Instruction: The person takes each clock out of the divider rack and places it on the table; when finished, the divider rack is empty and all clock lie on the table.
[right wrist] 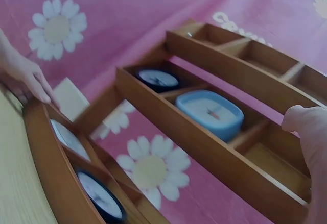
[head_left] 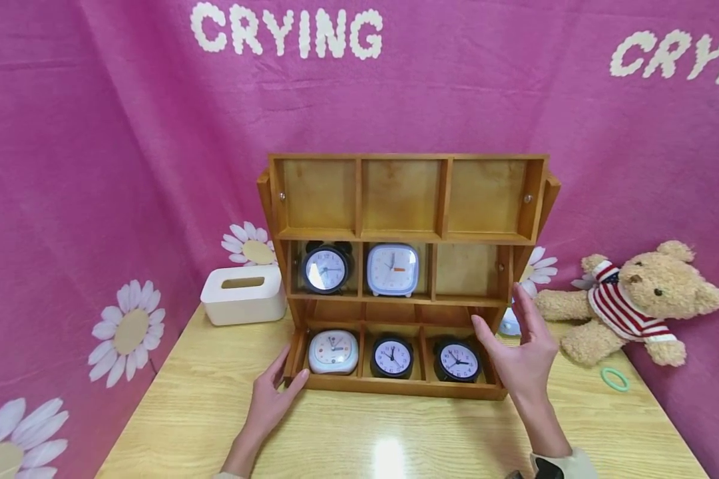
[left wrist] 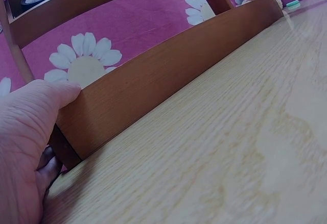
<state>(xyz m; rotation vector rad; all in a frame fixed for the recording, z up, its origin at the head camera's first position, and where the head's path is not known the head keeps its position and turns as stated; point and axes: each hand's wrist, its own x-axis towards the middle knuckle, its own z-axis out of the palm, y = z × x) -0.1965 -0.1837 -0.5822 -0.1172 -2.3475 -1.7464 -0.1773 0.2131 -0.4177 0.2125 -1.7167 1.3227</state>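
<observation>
A brown wooden three-tier shelf [head_left: 395, 386], split into compartments, stands on the table. Its lower left corner is gripped by my left hand [head_left: 271, 396], thumb over the front board [left wrist: 168, 71] and fingers round the side. My right hand [head_left: 524, 356] is raised beside the shelf's right end, thumb and fingers spread apart, nothing between them. In the middle tier sit a black alarm clock [head_left: 325, 269] and a pale blue square clock [head_left: 393, 269]; that tier's right compartment is bare. The bottom tier holds a white rounded clock [head_left: 333, 351] and two black round clocks, left [head_left: 392, 356] and right [head_left: 457, 361].
A white tissue box [head_left: 242, 306] stands left of the shelf. To the right, a teddy bear [head_left: 629, 299] in a striped shirt lies near a green ring [head_left: 614, 379]. Behind my right hand is a partly hidden light blue object [head_left: 508, 324]. A pink curtain [head_left: 455, 100] hangs behind.
</observation>
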